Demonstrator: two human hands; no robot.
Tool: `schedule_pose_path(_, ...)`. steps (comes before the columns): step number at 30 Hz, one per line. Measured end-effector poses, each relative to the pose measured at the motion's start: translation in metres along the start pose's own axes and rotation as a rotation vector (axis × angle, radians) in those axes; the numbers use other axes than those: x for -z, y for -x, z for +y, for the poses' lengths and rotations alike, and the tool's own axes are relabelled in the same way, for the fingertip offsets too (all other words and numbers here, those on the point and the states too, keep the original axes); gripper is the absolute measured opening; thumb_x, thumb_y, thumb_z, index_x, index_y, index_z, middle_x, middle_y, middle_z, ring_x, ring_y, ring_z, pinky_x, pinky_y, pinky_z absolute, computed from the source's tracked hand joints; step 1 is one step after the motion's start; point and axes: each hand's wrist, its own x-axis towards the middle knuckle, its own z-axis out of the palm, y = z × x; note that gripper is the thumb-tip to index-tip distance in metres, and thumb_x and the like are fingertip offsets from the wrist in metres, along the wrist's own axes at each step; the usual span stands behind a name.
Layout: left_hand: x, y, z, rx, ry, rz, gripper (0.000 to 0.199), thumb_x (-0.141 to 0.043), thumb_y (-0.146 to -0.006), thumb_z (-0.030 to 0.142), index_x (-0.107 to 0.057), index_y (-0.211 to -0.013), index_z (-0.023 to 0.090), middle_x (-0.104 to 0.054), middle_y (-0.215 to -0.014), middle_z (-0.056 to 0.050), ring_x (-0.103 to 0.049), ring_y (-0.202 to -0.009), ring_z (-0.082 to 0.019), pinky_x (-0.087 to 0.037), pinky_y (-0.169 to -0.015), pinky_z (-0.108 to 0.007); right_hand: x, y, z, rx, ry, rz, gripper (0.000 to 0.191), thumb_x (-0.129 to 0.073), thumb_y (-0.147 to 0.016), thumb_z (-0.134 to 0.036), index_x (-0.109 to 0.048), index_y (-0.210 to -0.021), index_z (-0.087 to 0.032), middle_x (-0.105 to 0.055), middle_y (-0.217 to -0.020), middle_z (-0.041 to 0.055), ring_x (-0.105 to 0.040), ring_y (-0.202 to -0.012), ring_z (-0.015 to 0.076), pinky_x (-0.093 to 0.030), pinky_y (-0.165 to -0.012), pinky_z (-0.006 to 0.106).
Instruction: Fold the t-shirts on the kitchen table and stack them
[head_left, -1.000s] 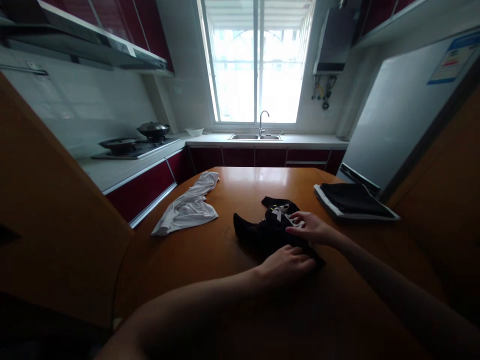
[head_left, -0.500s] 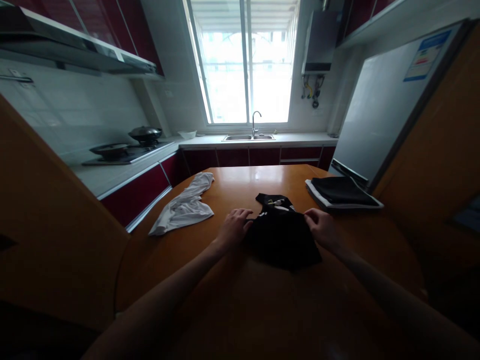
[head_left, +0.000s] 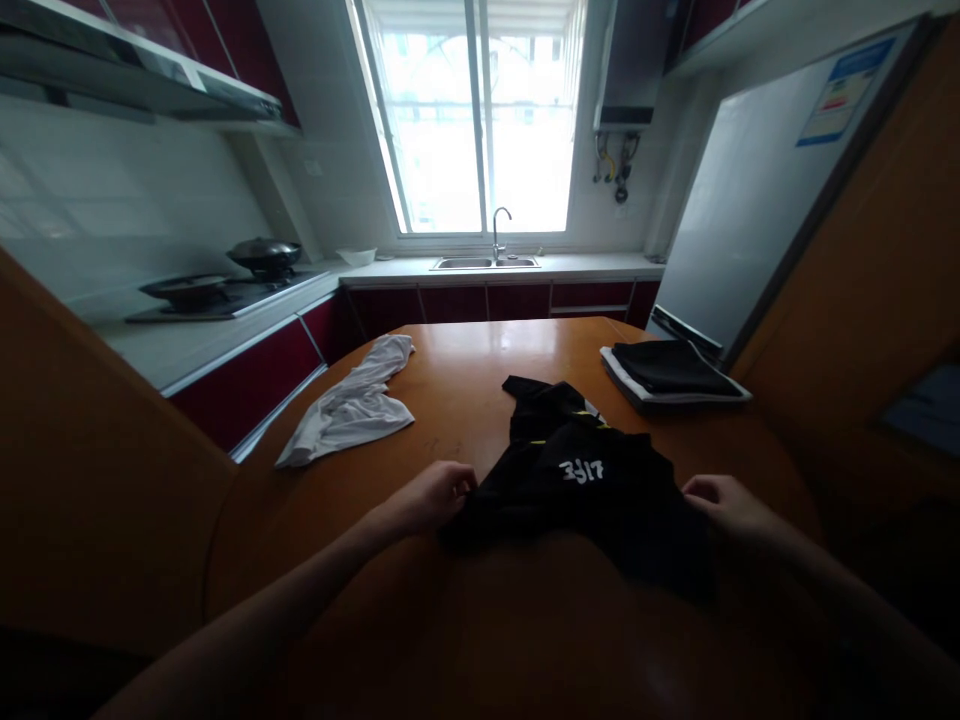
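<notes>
A black T-shirt [head_left: 555, 490] with white lettering and yellow marks lies partly spread on the wooden table [head_left: 450, 640]. My left hand [head_left: 441, 488] is closed on its left edge, fingers pinched on the cloth. On the opposite side, my right hand [head_left: 724, 497] pinches the shirt's right edge. The far part of the shirt is bunched and folded over itself. Its near edge fades into shadow.
A crumpled white garment [head_left: 349, 405] lies on the table's left side. At the far right sits a folded stack of black and white cloth [head_left: 671, 372]. Beyond the table are a sink [head_left: 465, 263], a stove with pans [head_left: 262, 255] and a fridge [head_left: 750, 190].
My hands have moved apart and nearer to me, pulling the black shirt wider. Its white lettering and yellow marks now show. The view has shifted slightly.
</notes>
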Motion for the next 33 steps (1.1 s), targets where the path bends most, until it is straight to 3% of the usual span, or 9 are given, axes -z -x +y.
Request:
schedule_pose_path(3,0.022,0.013,0.0,0.006,-0.062,-0.277,0.021,-0.064,-0.07,0.018,-0.076,-0.086,0.024,-0.071,-0.078,0.001,-0.063,-0.067,-0.015,-0.041,-0.056,-0.02,0.016,-0.011,-0.01,0.009,0.111,-0.098,0.029,-0.069,-0.07,-0.047,-0.07,-0.069,-0.018,-0.068,-0.059,0.0069,-0.061,-0.05,0.0197,-0.045,-0.048,0.029)
schedule_pose_path(6,0.044,-0.011,-0.003,0.002,-0.045,-0.417,0.016,-0.07,-0.073,0.031,-0.077,-0.085,0.022,-0.073,-0.073,0.0,-0.065,-0.064,-0.016,-0.043,-0.056,-0.022,0.016,-0.039,-0.05,0.193,0.283,0.088,0.026,-0.065,-0.079,-0.042,-0.073,-0.075,-0.018,-0.072,-0.069,0.0083,-0.065,-0.063,0.0206,-0.046,-0.057,0.028)
schedule_pose_path(11,0.036,-0.113,0.007,0.083,-0.016,0.171,0.022,-0.069,-0.08,0.036,-0.074,-0.073,0.015,-0.07,-0.067,-0.005,-0.064,-0.066,-0.018,-0.045,-0.058,-0.024,-0.045,-0.096,-0.144,0.468,0.504,0.133,0.025,-0.057,-0.091,-0.033,-0.075,-0.1,-0.018,-0.073,-0.106,0.0122,-0.066,-0.097,0.0226,-0.047,-0.084,0.029)
schedule_pose_path(15,-0.001,-0.174,0.02,0.063,0.0,0.219,0.019,-0.074,-0.077,0.029,-0.077,-0.087,0.013,-0.073,-0.076,-0.005,-0.066,-0.071,-0.019,-0.049,-0.063,-0.025,-0.097,-0.137,-0.185,0.385,0.613,0.147,0.041,-0.069,-0.086,-0.04,-0.069,-0.12,-0.016,-0.064,-0.128,0.0183,-0.056,-0.121,0.0307,-0.045,-0.097,0.036)
schedule_pose_path(19,-0.018,-0.191,0.013,0.026,0.02,0.246,0.036,-0.071,-0.069,0.007,-0.078,-0.104,0.017,-0.075,-0.085,-0.003,-0.067,-0.074,-0.016,-0.051,-0.066,-0.023,-0.11,-0.177,-0.194,0.311,0.572,0.123,0.028,-0.075,-0.077,-0.026,-0.074,-0.103,-0.015,-0.073,-0.107,0.0154,-0.066,-0.1,0.0272,-0.049,-0.084,0.032)
schedule_pose_path(24,0.052,-0.201,-0.028,0.108,-0.018,0.319,0.03,-0.062,-0.074,0.006,-0.081,-0.097,0.012,-0.076,-0.085,-0.007,-0.068,-0.074,-0.019,-0.055,-0.072,-0.028,-0.076,-0.235,-0.207,0.293,0.445,0.241,0.025,-0.056,-0.086,-0.016,-0.074,-0.103,-0.013,-0.075,-0.103,0.0135,-0.069,-0.096,0.0224,-0.049,-0.079,0.025)
schedule_pose_path(28,0.121,-0.223,-0.055,0.149,-0.121,0.509,0.049,-0.061,-0.082,0.011,-0.069,-0.13,0.018,-0.061,-0.139,-0.013,-0.056,-0.123,-0.033,-0.043,-0.106,-0.045,-0.049,-0.278,-0.218,0.244,0.385,0.351,0.033,-0.047,-0.093,-0.021,-0.069,-0.115,-0.009,-0.073,-0.109,0.0172,-0.069,-0.096,0.0234,-0.051,-0.078,0.026)
schedule_pose_path(30,0.131,-0.235,-0.061,0.18,-0.245,0.564,0.057,-0.062,-0.086,0.015,-0.058,-0.142,0.024,-0.04,-0.158,-0.012,-0.039,-0.138,-0.039,-0.035,-0.111,-0.056,-0.048,-0.291,-0.219,0.204,0.392,0.383,0.035,-0.046,-0.095,-0.024,-0.067,-0.117,-0.007,-0.071,-0.109,0.0203,-0.068,-0.098,0.0264,-0.051,-0.08,0.03)
schedule_pose_path(33,0.112,-0.242,-0.063,0.198,-0.409,0.561,0.055,-0.052,-0.093,0.018,-0.049,-0.148,0.023,-0.033,-0.161,-0.014,-0.034,-0.142,-0.039,-0.034,-0.111,-0.058,-0.062,-0.295,-0.212,0.181,0.438,0.424,0.04,-0.047,-0.094,-0.024,-0.062,-0.125,-0.002,-0.064,-0.121,0.0267,-0.062,-0.112,0.0328,-0.048,-0.092,0.038)
